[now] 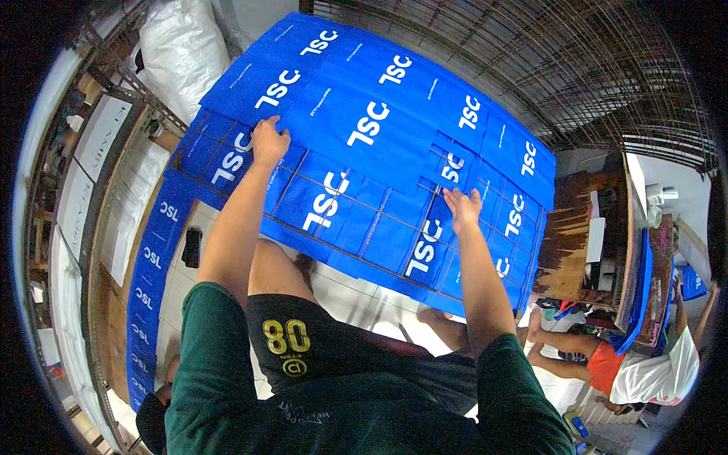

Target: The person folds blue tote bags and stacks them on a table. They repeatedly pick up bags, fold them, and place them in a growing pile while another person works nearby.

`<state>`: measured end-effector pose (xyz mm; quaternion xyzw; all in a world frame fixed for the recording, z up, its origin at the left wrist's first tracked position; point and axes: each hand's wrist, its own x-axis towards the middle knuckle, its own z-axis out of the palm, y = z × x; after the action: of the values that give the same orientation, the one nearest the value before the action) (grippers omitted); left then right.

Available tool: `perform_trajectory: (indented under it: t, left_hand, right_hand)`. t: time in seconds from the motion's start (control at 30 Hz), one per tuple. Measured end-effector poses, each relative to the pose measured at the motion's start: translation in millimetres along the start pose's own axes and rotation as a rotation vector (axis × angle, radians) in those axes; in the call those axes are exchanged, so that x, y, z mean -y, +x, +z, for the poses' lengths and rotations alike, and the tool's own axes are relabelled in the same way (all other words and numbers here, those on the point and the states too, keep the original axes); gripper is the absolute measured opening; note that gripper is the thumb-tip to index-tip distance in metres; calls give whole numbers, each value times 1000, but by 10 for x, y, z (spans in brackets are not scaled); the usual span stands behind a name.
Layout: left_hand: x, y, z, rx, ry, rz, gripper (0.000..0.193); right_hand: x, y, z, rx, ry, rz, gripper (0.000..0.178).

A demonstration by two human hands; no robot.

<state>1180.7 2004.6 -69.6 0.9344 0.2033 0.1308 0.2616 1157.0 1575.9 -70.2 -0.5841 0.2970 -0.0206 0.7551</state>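
Blue fabric sheets with white printed lettering lie over a wire grid rack (pixel 379 220), in overlapping rows. A larger blue sheet (pixel 334 133) lies flat in the middle, on top of the others. My left hand (pixel 271 142) is at this sheet's near left corner, thumb and fingers apart, with nothing visible in its grasp. To the right, my right hand (pixel 463 208) hovers over or touches the rack by another blue sheet (pixel 453 168); its fingers are stretched out and the thumb stands apart. Contact under the fingertips is hard to make out.
Stacked wire racks (pixel 607 68) rise behind. A white plastic sack (pixel 182 57) stands at the far left. A long blue strip (pixel 144 292) hangs along the left. At the right sit a wooden table (pixel 565 243) and another person (pixel 644 375) in a white shirt.
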Motion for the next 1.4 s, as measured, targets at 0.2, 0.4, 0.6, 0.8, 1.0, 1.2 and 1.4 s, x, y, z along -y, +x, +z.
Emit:
perform_trajectory:
  t: [0.2,0.4,0.6,0.8,1.0,1.2,1.4]
  left_hand:
    - [-159,-429,-308,-253,-109,155,61]
    - [-483,-1824,-808,129,-464,263,33]
    - [-421,-2886,-953,590,-400,326,53]
    - [-399,-2822,-865,497,-254,241,48]
    - [-614,-3040,-932,613,-175,327,46]
    - [-752,-3178,-986,693,-52,447,43]
    - [-668,-3109,-801,657,-79,465,37]
  right_hand:
    - [-30,92,-217,-312,-107,-237,55]
    - [-26,114,-1292,-261,-180,-280,38]
    - [250,-285,-1683,-458,-86,-332,32]
    - [400,-303,-2347,-437,-53,-571,27]
    - [453,-837,-3185,-753,-234,-943,27]
    - [177,-810,-4430,-1086,-592,-957,48]
    - [-283,-1033,-4784,-516,-1182,-853,66]
